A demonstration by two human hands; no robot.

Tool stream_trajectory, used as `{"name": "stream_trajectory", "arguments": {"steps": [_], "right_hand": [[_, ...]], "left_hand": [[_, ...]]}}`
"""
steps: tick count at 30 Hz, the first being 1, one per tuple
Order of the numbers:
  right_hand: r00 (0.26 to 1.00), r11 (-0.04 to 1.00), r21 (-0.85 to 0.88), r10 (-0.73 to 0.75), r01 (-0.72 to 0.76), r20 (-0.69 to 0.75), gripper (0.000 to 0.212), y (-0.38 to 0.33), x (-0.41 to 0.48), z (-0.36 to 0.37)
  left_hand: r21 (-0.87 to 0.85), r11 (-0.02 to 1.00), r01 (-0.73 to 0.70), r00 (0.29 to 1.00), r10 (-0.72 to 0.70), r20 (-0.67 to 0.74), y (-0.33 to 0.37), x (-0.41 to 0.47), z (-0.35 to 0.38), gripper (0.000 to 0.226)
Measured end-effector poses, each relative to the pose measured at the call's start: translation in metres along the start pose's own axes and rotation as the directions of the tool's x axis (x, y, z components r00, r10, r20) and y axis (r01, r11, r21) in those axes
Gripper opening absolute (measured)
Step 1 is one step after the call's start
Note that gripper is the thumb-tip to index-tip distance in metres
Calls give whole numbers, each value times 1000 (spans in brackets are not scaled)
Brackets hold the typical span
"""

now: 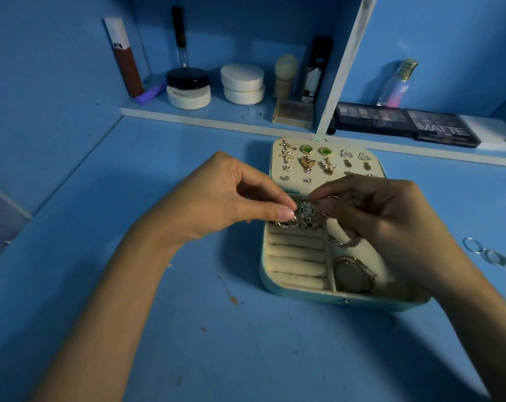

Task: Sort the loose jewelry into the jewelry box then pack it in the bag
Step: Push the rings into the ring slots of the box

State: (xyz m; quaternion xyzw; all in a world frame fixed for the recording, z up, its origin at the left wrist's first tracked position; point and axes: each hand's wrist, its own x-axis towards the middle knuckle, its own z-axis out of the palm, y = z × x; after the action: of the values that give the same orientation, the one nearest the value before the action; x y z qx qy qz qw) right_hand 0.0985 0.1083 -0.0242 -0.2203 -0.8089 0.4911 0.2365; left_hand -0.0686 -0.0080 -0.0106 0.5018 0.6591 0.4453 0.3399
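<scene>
Open jewelry box (304, 294) on the blue surface (188, 314), seen from the person's side, with its lid laid back and the lid's earring panel (327, 158) filled with paired studs and drops. The left hand (217, 198) has thumb and forefinger closed in a fine pinch on a silver ring (288, 223), held at the farthest of the ring rolls (296, 256); its other fingers are curled clear. The right hand (391, 216) is also curled, and a thin ring (334, 197) shows at its thumb, apparently pinched there, though what else lies in the palm cannot be told. Between the two hands an ornate silver piece (305, 214) sits at the same far roll. A gold oval item (353, 274) lies in the right-hand compartment. Loose rings (484, 252) wait on the surface, well apart to the right of the box. No bag is in view, so packing appears some way off. The step in hand is judged to be seating the ring. It is best pressed band-first into the slit between two rolls, beside the ornate piece rather than on it, and released only once the cushion grips it. The right hand should keep its own ring clear of the slot.
</scene>
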Motion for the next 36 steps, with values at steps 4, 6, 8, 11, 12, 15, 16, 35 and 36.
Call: {"name": "stream_trajectory", "arguments": {"steps": [4, 6, 8, 11, 12, 15, 16, 35, 36], "right_hand": [[1000, 1000, -11, -16, 16, -14, 16, -2, 0, 1], [1000, 999, -27, -19, 19, -12, 16, -2, 0, 1], [1000, 999, -40, -24, 24, -17, 16, -2, 0, 1], [999, 998, -54, -31, 30, -24, 16, -2, 0, 1], [999, 998, -59, -34, 32, -27, 16, -2, 0, 0], [999, 996, -76, -37, 35, -23, 14, -2, -1, 0], [999, 996, -79, -38, 36, -18, 13, -2, -1, 0], [998, 999, -23, -48, 47, -48, 14, 1, 0, -5], [998, 998, -31, -50, 48, -40, 16, 1, -1, -6]], "left_hand": [[19, 999, 32, 999, -32, 2, -2, 2, 3, 12], [36, 999, 27, 1000, -27, -3, -2, 2, 4, 11], [53, 998, 19, 1000, -19, -5, -3, 2, 4, 10], [77, 997, 22, 1000, -22, -4, -5, 1, 3, 9], [82, 996, 25, 1000, -25, -2, -5, 2, 2, 9], [102, 994, 33, 999, -33, -2, -6, 2, 3, 9], [113, 993, 37, 999, -37, -3, -6, 2, 4, 9], [353, 935, -14, 999, 1, 36, -3, 5, 8, 11], [375, 927, -23, 999, 6, 48, 0, 4, 8, 11]]}}
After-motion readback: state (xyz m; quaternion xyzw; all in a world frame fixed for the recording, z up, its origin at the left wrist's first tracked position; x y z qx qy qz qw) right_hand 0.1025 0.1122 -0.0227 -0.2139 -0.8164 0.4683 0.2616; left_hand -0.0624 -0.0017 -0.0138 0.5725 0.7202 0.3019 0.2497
